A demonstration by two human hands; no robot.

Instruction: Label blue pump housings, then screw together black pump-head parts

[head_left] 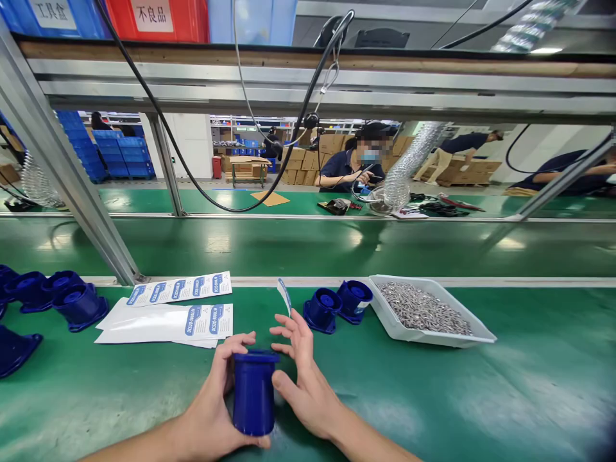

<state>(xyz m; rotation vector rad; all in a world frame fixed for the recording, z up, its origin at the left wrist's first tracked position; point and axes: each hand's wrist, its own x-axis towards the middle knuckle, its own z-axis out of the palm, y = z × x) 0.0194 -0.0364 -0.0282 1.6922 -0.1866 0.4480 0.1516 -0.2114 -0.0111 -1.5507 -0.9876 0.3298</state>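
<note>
head view: a worker's left hand point(219, 401) grips a dark blue flanged cup point(254, 394) at a green workbench point(144, 378), its fingers curled over the flange and its thumb reaching under the base. the cup stands upright between the two hands, flange uppermost, low in the middle of the frame; whether its base touches the bench cannot be told. the right hand point(305, 378) is held alongside, fingers spread and slightly bent, a small blue-and-white label point(284, 296) clinging to a fingertip. its thumb is close to the cup's side, though contact cannot be confirmed. beyond the left hand lie label sheets point(144, 324), overlapping on the bench, with a cluster of blue cups point(79, 305) farther left. past the right hand, a pair of blue cups point(321, 311) sits beside a white tray point(409, 333) filled with small metal pieces point(423, 308). across the line, a masked co-worker point(346, 170) in a dark cap sits at another green bench point(298, 204), near a silver flexible duct point(402, 167).
</note>
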